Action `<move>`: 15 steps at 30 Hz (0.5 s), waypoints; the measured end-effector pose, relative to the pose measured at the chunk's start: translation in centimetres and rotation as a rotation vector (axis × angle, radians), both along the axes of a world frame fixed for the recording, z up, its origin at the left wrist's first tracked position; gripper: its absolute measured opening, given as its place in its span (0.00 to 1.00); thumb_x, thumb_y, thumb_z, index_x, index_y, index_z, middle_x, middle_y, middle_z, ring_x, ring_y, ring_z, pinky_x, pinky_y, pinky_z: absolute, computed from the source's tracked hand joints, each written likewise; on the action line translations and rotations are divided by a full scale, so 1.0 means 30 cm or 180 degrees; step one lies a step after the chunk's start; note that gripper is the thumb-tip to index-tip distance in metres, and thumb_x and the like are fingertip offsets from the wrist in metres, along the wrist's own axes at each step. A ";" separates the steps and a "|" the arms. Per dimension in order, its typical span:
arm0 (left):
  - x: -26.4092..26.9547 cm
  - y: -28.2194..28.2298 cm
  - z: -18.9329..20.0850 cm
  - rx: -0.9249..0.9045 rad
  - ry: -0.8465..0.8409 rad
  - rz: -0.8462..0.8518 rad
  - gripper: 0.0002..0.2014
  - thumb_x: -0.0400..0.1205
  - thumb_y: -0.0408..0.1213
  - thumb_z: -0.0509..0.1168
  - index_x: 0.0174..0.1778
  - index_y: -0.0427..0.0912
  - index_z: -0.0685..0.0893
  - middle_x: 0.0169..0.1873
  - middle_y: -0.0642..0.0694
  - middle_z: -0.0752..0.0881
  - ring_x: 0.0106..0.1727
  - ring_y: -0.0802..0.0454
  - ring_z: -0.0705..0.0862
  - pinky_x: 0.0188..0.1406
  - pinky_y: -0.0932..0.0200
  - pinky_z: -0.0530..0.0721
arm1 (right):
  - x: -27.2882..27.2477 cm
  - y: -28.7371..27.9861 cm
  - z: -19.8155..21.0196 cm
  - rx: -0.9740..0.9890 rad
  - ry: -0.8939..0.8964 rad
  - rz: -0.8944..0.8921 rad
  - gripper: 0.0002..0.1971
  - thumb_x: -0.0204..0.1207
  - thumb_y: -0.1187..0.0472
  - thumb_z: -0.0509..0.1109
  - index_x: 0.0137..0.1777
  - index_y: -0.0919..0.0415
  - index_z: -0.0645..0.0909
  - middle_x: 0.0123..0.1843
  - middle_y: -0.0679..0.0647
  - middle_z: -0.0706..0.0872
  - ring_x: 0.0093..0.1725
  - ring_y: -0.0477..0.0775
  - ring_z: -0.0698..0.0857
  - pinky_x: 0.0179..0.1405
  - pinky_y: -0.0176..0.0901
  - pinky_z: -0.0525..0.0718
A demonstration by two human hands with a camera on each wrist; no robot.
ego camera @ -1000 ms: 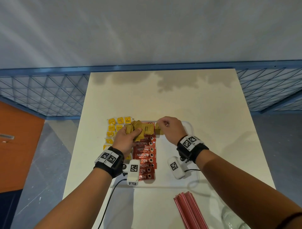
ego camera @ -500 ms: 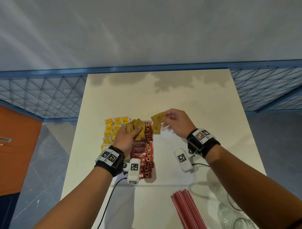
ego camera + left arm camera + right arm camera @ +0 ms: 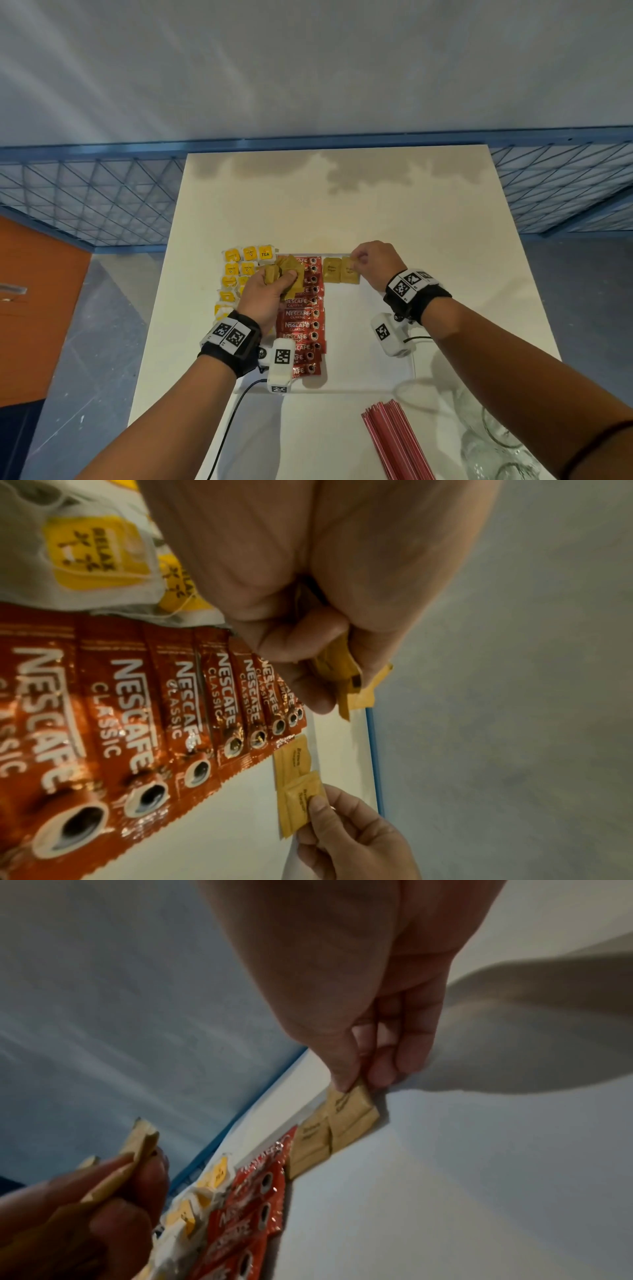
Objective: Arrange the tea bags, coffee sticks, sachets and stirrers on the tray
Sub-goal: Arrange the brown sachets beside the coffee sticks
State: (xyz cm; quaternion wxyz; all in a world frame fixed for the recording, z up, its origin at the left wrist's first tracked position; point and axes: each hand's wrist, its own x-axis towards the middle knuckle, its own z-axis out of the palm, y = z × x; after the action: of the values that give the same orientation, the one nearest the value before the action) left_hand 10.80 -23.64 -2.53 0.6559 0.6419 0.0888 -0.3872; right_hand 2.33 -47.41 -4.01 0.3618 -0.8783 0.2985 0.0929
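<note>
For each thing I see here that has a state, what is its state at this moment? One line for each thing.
left hand: grips a bunch of brown sachets above the coffee sticks.
right hand: pinches the second sachet, laid on the tray.
first sachet: flat on the tray, beside the second.
coffee sticks: lying in one column.
tea bags: laid in rows.
stirrers: bundled on the table, off the tray.
tray: partly filled.

Head view: high above, facing forward and down over the white table (image 3: 342,212), both forearms in frame. Left wrist view: close along the left hand (image 3: 308,588), facing the Nescafe sticks (image 3: 137,723). Right wrist view: close along the right hand (image 3: 359,1001). Shared by all three: two brown sugar sachets (image 3: 340,270) at the tray's far edge.
</note>
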 end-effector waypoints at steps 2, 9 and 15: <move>0.000 0.005 -0.009 0.0037 -0.0017 0.0005 0.14 0.84 0.35 0.72 0.63 0.34 0.84 0.54 0.36 0.93 0.54 0.37 0.92 0.45 0.47 0.90 | 0.004 0.008 -0.010 -0.0096 -0.0016 0.0015 0.07 0.81 0.58 0.73 0.53 0.57 0.91 0.52 0.53 0.91 0.52 0.56 0.89 0.56 0.55 0.88; -0.012 0.007 -0.012 -0.0136 0.0149 0.0095 0.12 0.84 0.34 0.71 0.63 0.35 0.85 0.52 0.35 0.93 0.48 0.42 0.93 0.37 0.53 0.90 | 0.021 0.020 -0.038 -0.0474 0.0061 0.0035 0.04 0.80 0.51 0.71 0.51 0.48 0.83 0.44 0.49 0.88 0.44 0.55 0.87 0.48 0.55 0.89; -0.031 0.004 -0.009 -0.0177 0.0212 0.0094 0.08 0.83 0.35 0.73 0.57 0.38 0.87 0.50 0.36 0.93 0.48 0.40 0.93 0.42 0.49 0.90 | 0.018 0.025 -0.013 -0.0705 0.0113 0.0168 0.11 0.83 0.51 0.68 0.60 0.54 0.82 0.54 0.51 0.89 0.50 0.55 0.86 0.51 0.51 0.87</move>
State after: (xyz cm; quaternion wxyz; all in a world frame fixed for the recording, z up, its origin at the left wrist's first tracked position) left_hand 9.87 -23.52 -2.81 0.6758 0.6088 0.1092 -0.4009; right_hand 2.88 -46.66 -4.39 0.2546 -0.9187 0.2900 0.0844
